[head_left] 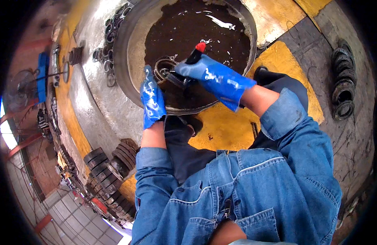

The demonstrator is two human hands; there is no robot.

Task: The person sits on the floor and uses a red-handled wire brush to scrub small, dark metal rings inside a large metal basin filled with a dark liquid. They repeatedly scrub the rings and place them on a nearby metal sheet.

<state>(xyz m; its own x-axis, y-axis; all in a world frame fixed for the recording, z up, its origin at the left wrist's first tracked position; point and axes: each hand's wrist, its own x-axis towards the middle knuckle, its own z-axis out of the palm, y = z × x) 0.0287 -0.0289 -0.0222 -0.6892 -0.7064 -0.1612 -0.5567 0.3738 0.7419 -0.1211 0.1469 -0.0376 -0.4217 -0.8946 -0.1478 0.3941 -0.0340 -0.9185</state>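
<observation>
A wide round metal basin [129, 49] holds dark brown liquid [184, 24] with white streaks on its surface. Over its near part, a worn metal ring part [166, 64] is tilted between my two hands. My left hand [152, 94], in a blue rubber glove, grips the ring's left side; some of its fingers are hidden. Gloved the same way, my right hand [211, 75] is closed around a black-handled tool with a red end [200, 47]. The tool's lower end reaches the ring, and its working head is hard to make out.
Several small metal rings [111, 36] lie left of the basin on a metal sheet [82, 81]. Stacked dark rings [100, 163] stand at lower left. A row of ring parts [343, 81] lies on the right floor. Yellow boards [225, 126] are beneath me. A fan [23, 90] stands far left.
</observation>
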